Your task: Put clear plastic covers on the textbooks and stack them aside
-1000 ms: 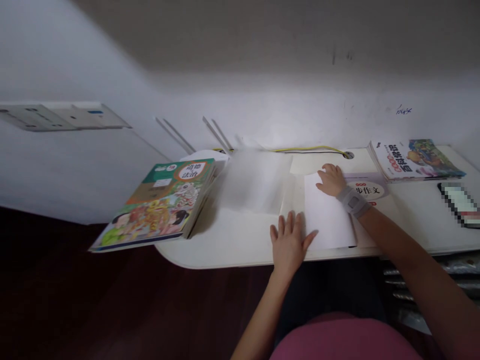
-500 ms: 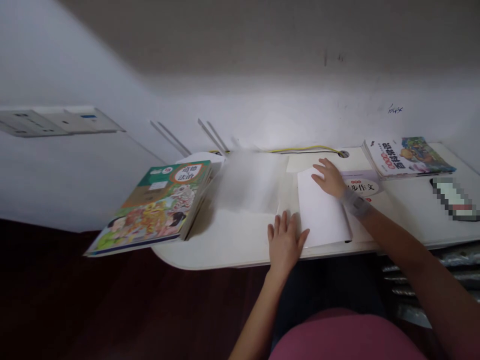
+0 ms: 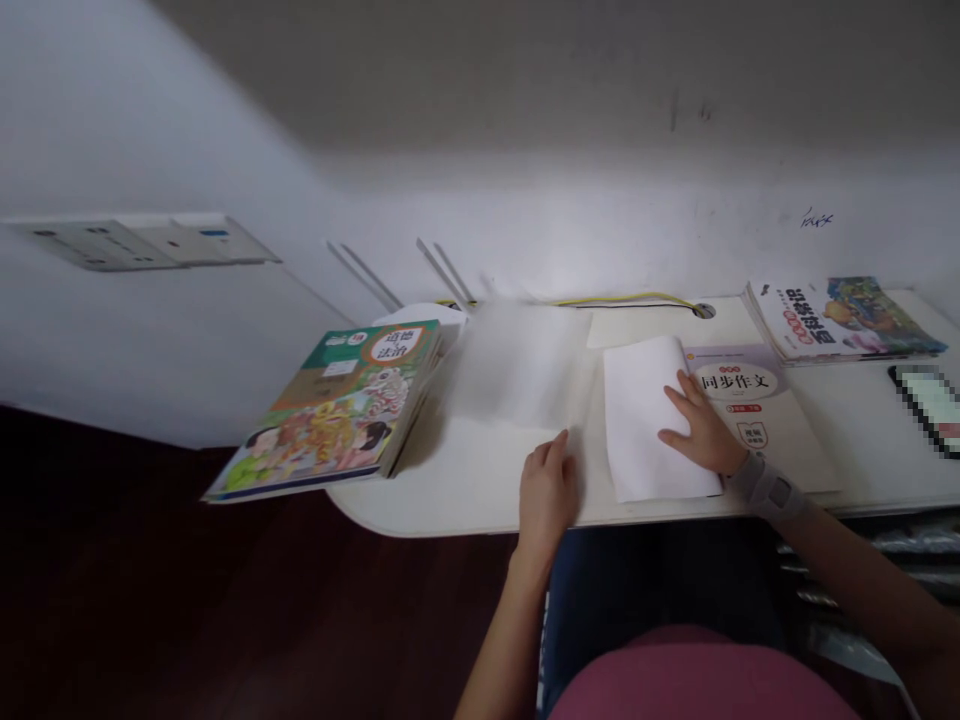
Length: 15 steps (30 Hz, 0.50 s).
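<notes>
My right hand (image 3: 701, 425) lies with fingers spread across the edge of a folded white paper flap (image 3: 645, 430), pressing it against a pale workbook (image 3: 772, 410) with Chinese lettering on its cover. Beside the flap, my left hand (image 3: 549, 490) rests on the white desk, index finger stretched forward and the others bent, with nothing visible in it. Its fingertip is near the lower edge of a translucent clear sheet (image 3: 517, 370), which lies flat to the left of the workbook.
A stack of textbooks (image 3: 330, 410) overhangs the left end of the white desk (image 3: 442, 505). Further right are a few booklets (image 3: 847, 318) and a phone (image 3: 930, 405). A yellow cable (image 3: 630, 298) runs along the wall to a round hole.
My right hand has slid down and toward me along the flap's folded edge, uncovering more of the workbook cover. My left hand has moved off the flap's side, its fingers bending. The view has shifted slightly.
</notes>
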Each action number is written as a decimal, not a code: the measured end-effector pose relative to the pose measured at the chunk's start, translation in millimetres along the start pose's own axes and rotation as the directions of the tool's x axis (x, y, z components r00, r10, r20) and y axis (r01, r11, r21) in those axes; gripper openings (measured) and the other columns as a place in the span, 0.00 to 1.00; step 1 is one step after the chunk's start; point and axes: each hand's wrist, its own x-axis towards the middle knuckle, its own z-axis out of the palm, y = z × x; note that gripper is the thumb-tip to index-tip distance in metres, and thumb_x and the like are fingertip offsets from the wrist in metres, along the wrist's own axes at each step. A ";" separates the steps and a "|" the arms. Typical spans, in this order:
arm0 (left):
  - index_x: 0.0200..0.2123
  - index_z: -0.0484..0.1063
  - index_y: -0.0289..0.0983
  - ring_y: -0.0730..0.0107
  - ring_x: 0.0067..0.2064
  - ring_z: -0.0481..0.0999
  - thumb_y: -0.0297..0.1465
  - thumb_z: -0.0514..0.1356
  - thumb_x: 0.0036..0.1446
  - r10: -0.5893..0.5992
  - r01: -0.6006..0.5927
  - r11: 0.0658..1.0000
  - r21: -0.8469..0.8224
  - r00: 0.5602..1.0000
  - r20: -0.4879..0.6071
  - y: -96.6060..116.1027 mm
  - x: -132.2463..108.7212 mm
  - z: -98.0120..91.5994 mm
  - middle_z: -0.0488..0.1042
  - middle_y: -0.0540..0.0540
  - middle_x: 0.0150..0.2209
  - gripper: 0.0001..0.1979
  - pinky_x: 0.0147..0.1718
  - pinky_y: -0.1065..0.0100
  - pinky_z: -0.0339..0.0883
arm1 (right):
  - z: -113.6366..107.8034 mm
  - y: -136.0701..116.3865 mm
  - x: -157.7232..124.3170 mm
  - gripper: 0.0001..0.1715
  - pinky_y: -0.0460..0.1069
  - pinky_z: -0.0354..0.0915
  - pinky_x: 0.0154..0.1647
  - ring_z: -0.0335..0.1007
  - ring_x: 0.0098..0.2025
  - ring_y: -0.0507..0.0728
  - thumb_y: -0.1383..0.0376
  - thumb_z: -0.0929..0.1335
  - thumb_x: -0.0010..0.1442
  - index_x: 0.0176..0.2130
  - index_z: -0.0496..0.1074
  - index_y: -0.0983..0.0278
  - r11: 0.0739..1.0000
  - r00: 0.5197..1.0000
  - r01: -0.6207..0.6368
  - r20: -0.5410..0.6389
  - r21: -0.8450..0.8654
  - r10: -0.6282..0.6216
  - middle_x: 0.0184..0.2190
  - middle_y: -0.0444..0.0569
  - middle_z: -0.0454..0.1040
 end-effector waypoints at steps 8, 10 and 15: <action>0.52 0.67 0.34 0.66 0.37 0.74 0.32 0.52 0.58 -0.158 0.159 0.972 -0.176 0.987 0.019 -1.6 -0.7 -8.1 0.74 0.42 0.38 0.19 0.39 0.63 0.70 | 6.5 -13.4 2.7 0.37 0.63 0.46 0.63 0.32 0.68 0.68 0.62 0.67 0.54 0.60 0.58 0.70 0.990 0.998 -0.052 0.038 -0.133 0.058 0.67 0.60 0.42; 0.51 0.67 0.33 0.66 0.37 0.74 0.32 0.52 0.57 -0.141 0.142 0.976 -0.164 0.990 0.014 -1.9 -1.4 -8.4 0.74 0.41 0.41 0.19 0.40 0.63 0.70 | 9.1 -19.8 4.9 0.36 0.63 0.46 0.63 0.32 0.67 0.68 0.62 0.67 0.53 0.59 0.59 0.71 0.981 0.996 -0.053 0.057 -0.184 0.064 0.66 0.61 0.44; 0.53 0.66 0.35 0.66 0.41 0.74 0.30 0.52 0.58 -0.114 0.112 0.980 -0.166 0.993 -0.005 -2.7 -3.4 -8.4 0.72 0.39 0.47 0.19 0.42 0.62 0.69 | 9.6 -29.7 6.2 0.34 0.63 0.47 0.62 0.34 0.67 0.68 0.60 0.65 0.57 0.60 0.59 0.71 0.957 0.994 -0.047 0.079 -0.287 0.072 0.66 0.62 0.45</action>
